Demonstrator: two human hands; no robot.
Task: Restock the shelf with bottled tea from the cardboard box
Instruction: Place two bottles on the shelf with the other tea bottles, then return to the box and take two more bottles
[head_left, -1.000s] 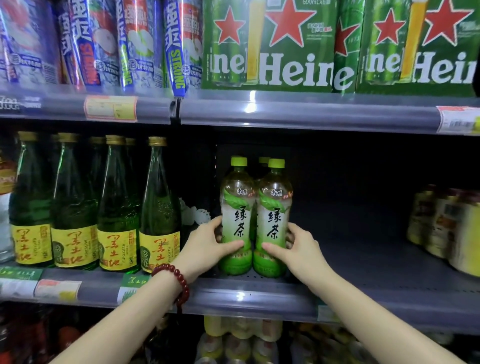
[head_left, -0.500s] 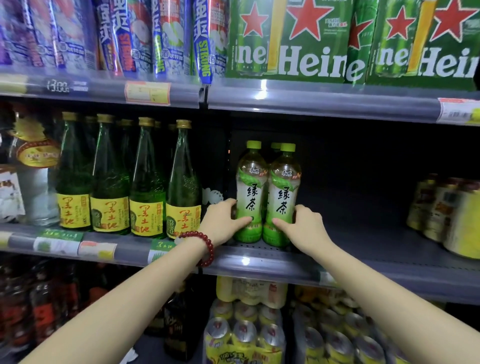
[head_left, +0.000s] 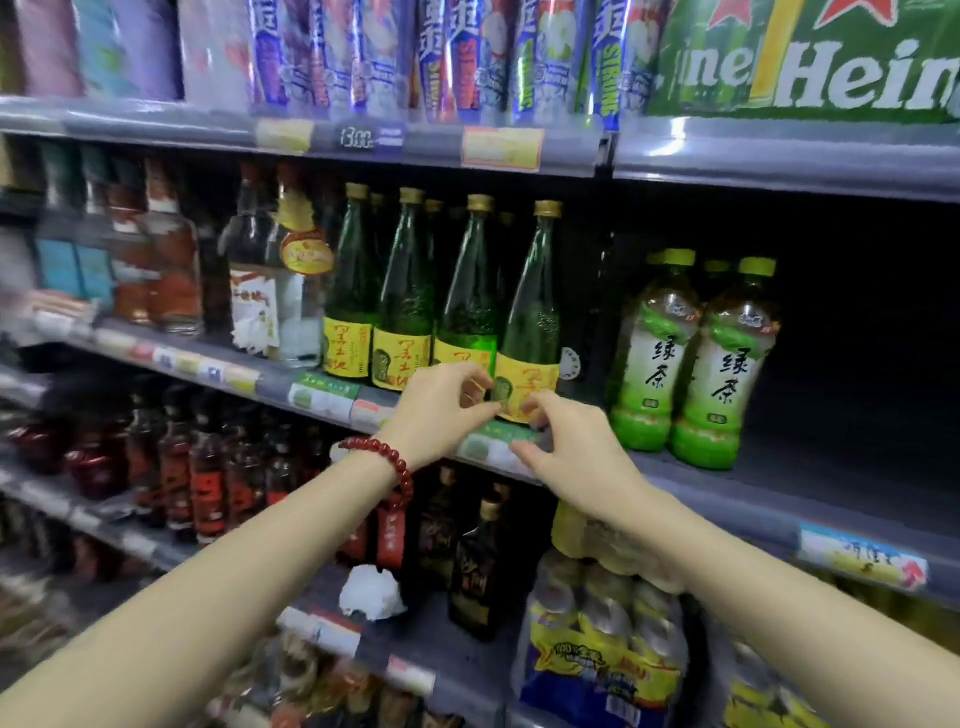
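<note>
While both hands hover empty, two front tea bottles (head_left: 691, 358) stand shelved.

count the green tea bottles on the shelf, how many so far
3 visible. Two stand side by side at the front: left tea bottle and right tea bottle. A third bottle's cap shows behind, between them. More may be hidden in the dark behind.
</note>
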